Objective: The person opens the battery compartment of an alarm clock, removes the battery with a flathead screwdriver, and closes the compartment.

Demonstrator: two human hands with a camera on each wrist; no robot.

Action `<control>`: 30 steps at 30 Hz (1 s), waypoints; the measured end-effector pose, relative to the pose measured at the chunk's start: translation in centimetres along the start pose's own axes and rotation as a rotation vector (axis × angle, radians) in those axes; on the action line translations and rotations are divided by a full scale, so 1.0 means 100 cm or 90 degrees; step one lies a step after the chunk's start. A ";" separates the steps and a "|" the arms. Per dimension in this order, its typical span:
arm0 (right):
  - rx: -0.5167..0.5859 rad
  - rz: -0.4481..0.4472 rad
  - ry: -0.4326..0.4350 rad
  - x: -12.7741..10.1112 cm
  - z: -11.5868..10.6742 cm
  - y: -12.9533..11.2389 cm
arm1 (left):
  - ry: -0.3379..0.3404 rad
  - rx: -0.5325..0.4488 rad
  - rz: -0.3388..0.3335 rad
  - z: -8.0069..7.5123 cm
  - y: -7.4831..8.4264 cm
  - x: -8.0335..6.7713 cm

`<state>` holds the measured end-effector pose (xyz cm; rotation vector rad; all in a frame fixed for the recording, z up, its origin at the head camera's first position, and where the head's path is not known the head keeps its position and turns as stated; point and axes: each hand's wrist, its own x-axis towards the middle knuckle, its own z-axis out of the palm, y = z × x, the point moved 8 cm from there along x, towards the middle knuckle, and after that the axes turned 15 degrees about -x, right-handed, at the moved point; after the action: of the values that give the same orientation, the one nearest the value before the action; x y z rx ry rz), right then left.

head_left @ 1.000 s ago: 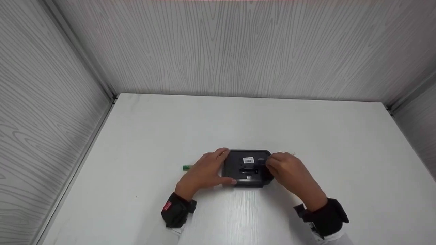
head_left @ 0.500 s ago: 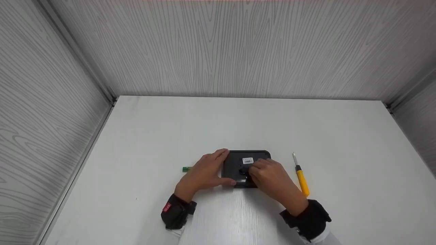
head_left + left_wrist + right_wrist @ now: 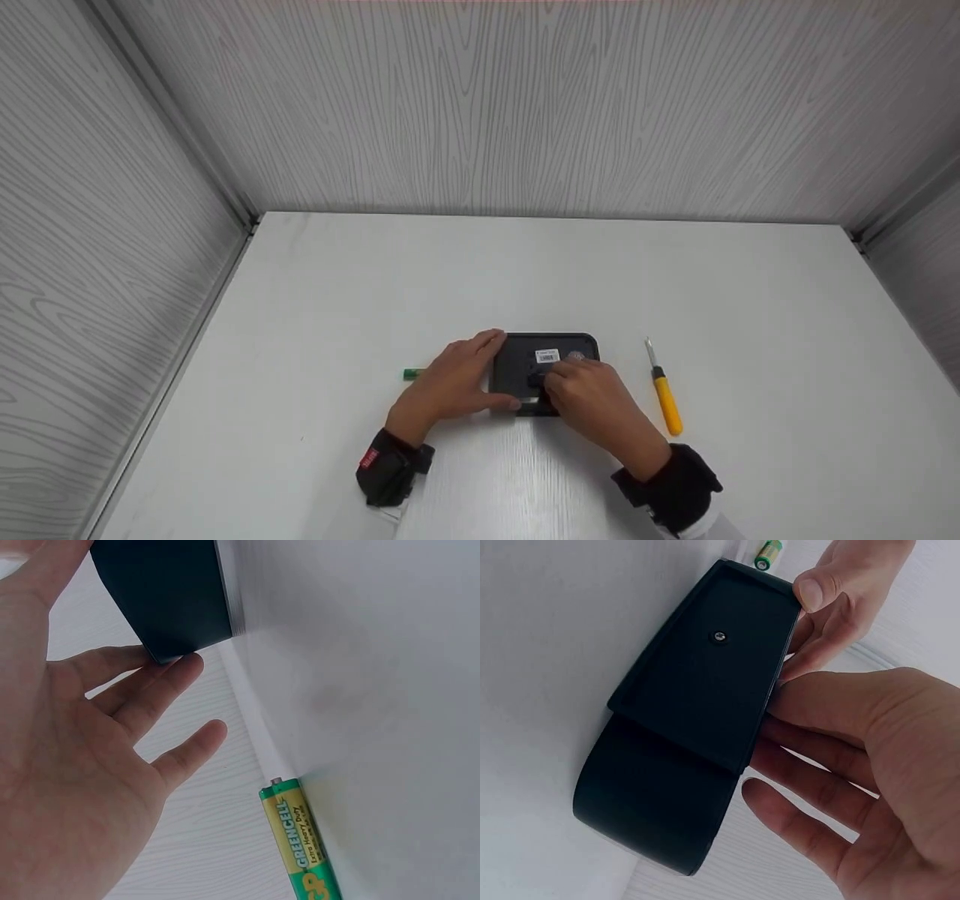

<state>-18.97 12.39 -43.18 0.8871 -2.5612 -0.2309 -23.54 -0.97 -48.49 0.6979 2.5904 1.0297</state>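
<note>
From my remote seat I saw the black device (image 3: 546,371) lying flat on the white table (image 3: 525,270), near its front edge and about midway across, with a white barcode label (image 3: 547,355) on its upper face. The left hand (image 3: 450,382) steadied the device's left side, fingers nearly straight along the edge and the thumb at the near corner; the left wrist view showed those fingers spread and relaxed against the casing. The right hand (image 3: 592,397) lay over the device's near right part, its fingertips on the dark middle section; I could not tell whether they gripped anything there. A green battery (image 3: 412,373) rested just left of the left hand. A yellow-handled screwdriver (image 3: 663,390) lay to the right of the device, apart from both hands
</note>
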 end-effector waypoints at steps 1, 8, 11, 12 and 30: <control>-0.003 0.000 0.000 0.000 0.000 0.000 | 0.000 0.000 0.000 0.000 0.000 0.000; -0.014 0.002 -0.010 -0.001 0.003 -0.002 | -0.003 0.002 -0.005 0.001 -0.001 0.000; -0.015 -0.004 -0.016 -0.001 0.004 -0.003 | -0.002 0.000 -0.005 0.001 -0.001 0.000; -0.016 -0.006 -0.018 -0.001 0.004 -0.003 | -0.001 -0.001 -0.004 0.001 -0.001 0.000; 0.029 0.011 -0.022 -0.001 0.007 0.000 | -0.005 -0.008 -0.015 0.000 0.002 -0.001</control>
<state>-19.20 12.44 -43.81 0.8836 -2.6142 -0.1855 -23.42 -0.91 -48.38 0.6650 2.5769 1.0337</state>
